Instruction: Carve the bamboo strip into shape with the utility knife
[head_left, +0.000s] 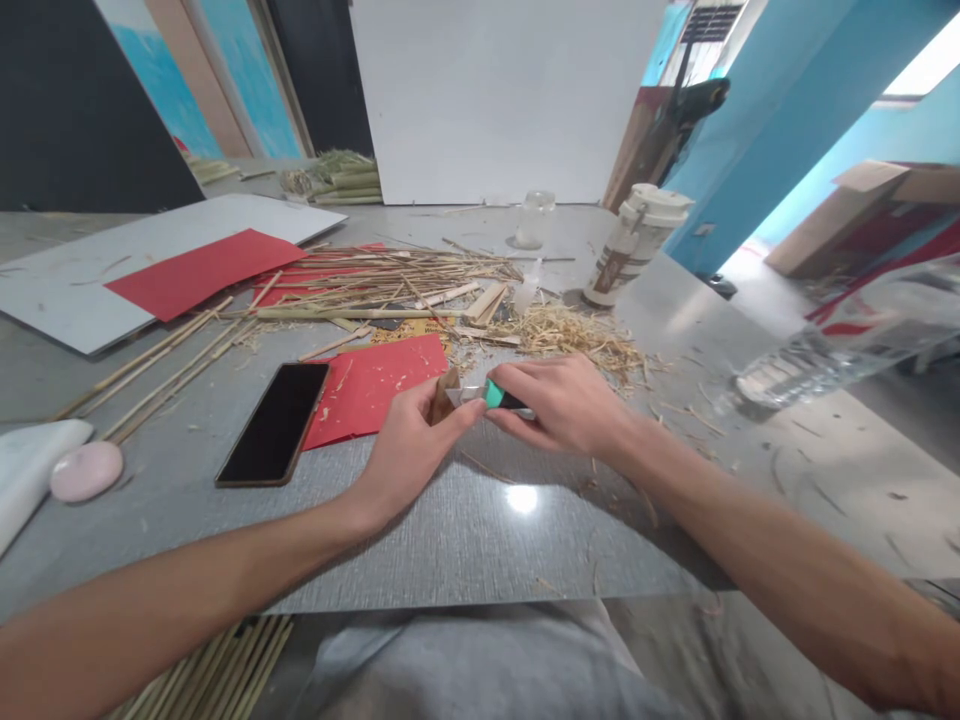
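Observation:
My left hand [411, 440] pinches a small brown piece, like cardboard or wood [444, 396], between thumb and fingers above the grey table [465, 530]. My right hand [561, 402] is closed on a small tool with a green and black body [501, 397], its tip pointing at the brown piece. Both hands meet just in front of a red paper sheet [371, 385]. A black phone [274, 423] lies face up to the left of my left hand.
Split bamboo sticks [375, 285] and straw shavings [574, 335] lie behind the hands. Another red sheet [202, 272] rests on a white board. A lidded drink cup [634, 245], a glass jar [536, 218], a plastic bottle [840, 350] and a pink oval object [86, 470] stand around.

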